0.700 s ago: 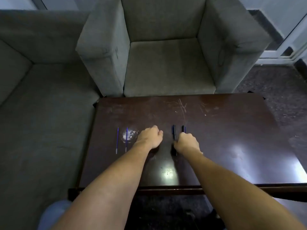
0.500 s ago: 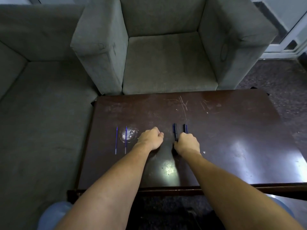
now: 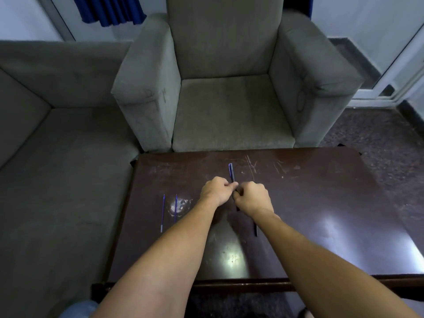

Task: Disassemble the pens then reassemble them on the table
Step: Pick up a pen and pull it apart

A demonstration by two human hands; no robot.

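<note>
Gripping one dark pen [image 3: 231,172] from both sides: left hand [image 3: 215,191] pinches it with thumb against curled fingers, and right hand [image 3: 253,198] is curled round it just beside, knuckles touching, over the table [image 3: 321,203]. Only the pen's far end shows past the hands; its middle is hidden in the grips. A dark sliver below the right hand may be its near end, cannot tell. The second pen [image 3: 255,230] lies on the table, mostly covered by the right forearm. Left of the hands lie two thin blue parts, side by side and apart: outer refill [image 3: 162,213] and inner refill [image 3: 176,206], which crosses a glare patch. Grey armchair [image 3: 229,111] stands beyond the far table edge.
</note>
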